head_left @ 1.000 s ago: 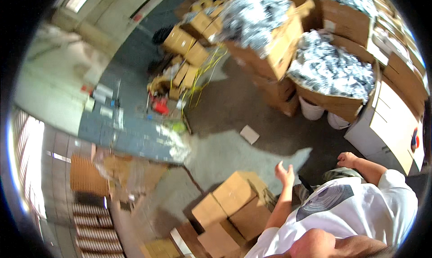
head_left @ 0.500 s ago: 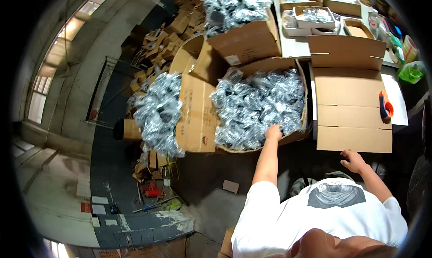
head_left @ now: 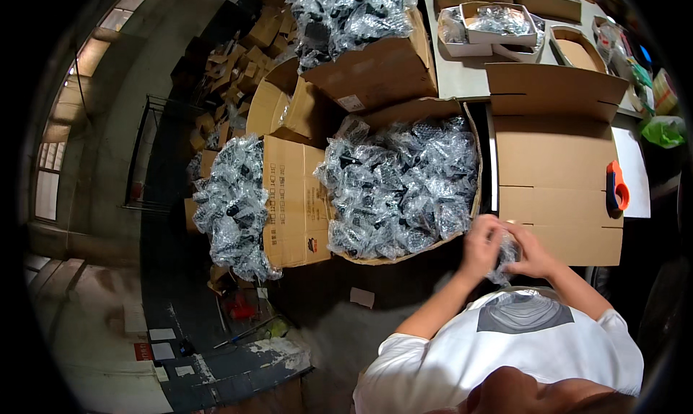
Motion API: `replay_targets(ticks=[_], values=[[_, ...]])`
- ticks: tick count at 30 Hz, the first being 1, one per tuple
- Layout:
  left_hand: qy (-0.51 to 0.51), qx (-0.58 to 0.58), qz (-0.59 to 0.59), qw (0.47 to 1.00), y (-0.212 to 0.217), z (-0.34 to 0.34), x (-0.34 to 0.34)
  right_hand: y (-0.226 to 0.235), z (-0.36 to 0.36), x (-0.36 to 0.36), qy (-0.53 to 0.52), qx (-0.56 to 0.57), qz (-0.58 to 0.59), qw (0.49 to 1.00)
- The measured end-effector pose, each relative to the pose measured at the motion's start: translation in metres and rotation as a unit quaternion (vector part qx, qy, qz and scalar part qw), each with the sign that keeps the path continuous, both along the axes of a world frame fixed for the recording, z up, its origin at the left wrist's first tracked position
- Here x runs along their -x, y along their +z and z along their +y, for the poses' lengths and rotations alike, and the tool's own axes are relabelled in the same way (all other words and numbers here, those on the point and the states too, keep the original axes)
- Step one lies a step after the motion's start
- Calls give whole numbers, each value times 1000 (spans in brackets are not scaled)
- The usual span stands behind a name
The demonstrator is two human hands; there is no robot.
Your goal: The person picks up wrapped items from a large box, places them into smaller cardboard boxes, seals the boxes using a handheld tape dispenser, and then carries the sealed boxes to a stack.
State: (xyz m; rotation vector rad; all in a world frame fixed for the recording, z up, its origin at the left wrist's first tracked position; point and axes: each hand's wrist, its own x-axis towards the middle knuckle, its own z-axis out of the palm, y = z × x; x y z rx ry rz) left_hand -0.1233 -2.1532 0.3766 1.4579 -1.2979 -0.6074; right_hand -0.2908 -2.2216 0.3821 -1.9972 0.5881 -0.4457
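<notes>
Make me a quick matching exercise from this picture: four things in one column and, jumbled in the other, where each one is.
Things:
1. crinkled clear plastic bundle
2. orange-and-dark-blue plastic tool
3. bright green plastic bag
4. small pale rectangular piece

Places:
A. on the dark floor
B. at the right edge of the flat brown cardboard
C. between the left hand and the right hand
D. near the right rim of the picture

Pairs: 1-C, 2-B, 3-D, 4-A
</notes>
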Motion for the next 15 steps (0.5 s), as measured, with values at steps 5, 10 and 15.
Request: replay_targets(ticks=[5, 10, 15], values=[[31, -60, 96, 993, -48, -26, -24, -67, -66, -18, 3, -58, 161, 985], [7, -337, -300, 893, -113, -36, -109, -119, -220, 7, -176, 301, 469, 811], [-24, -291, -327, 899, -139, -60, -153, -106, -257, -44, -231, 377, 237, 865]])
